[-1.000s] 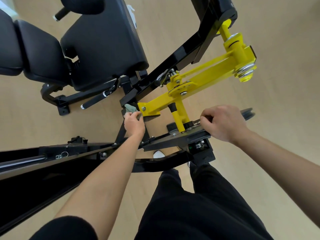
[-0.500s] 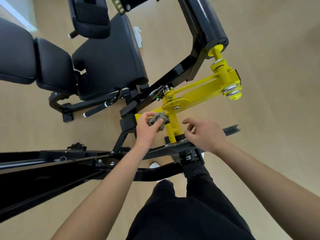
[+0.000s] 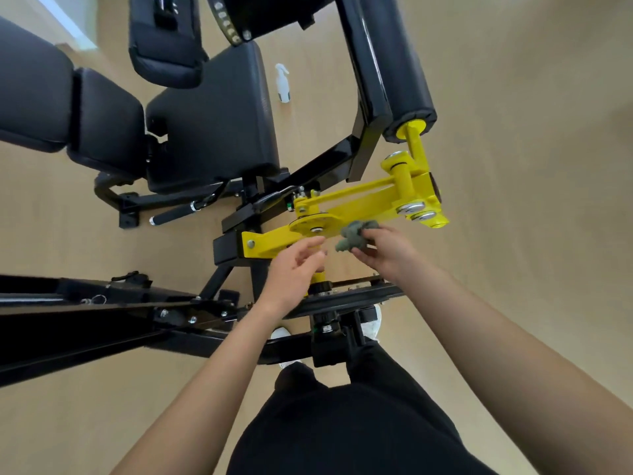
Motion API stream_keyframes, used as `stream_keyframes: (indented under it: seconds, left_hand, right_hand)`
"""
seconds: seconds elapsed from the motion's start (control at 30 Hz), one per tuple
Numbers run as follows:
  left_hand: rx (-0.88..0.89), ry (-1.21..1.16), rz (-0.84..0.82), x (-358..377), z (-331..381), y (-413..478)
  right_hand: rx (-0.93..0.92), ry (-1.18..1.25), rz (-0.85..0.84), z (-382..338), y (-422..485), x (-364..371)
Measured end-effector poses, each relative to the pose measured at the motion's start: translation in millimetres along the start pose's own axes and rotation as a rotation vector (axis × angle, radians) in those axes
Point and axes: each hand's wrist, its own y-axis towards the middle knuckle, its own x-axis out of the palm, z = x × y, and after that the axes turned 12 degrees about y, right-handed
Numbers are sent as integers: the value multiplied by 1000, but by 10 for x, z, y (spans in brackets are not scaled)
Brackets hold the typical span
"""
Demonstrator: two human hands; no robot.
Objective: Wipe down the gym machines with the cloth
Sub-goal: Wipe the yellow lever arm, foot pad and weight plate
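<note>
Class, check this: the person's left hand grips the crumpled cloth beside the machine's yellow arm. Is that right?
Not quite: the head view shows the right hand gripping the crumpled cloth beside the machine's yellow arm; the left hand holds nothing.

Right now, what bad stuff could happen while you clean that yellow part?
1. The left hand is open right beside the yellow arm and its pivot disc. If the arm swings, fingers might get pinched.
2. The cloth is bunched loosely in the right hand, so a loose end could snag on the disc's bolt.
</note>
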Motion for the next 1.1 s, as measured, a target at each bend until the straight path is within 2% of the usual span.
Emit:
stream_keyframes:
  seconds: [0.13,0.27,0.4,0.57,0.77,0.93,1.1]
  left_hand:
    - [15,217,-26,-37,-240,-208]
    - [-59,261,-8,18,-433,-365]
    - [-75,151,52,82,-554,-378]
    - [-59,146,23,49,-620,-334]
    - [-18,67,-2,-3,-673,-330]
    - [0,33,-3,-19,-665,-347]
    - [-9,22,15,-8,-660,-345]
  right_hand:
    - [10,367,169,-91,323,-150]
    - [-67,419,130,-75,565,-197]
    - [66,430,169,36,732,-112]
    - [266,308,108,218,931,157]
    - [397,9,71,516,1082,505]
    - [413,-209,45,461,1185,502]
    - [276,-385,103,474,1250,315]
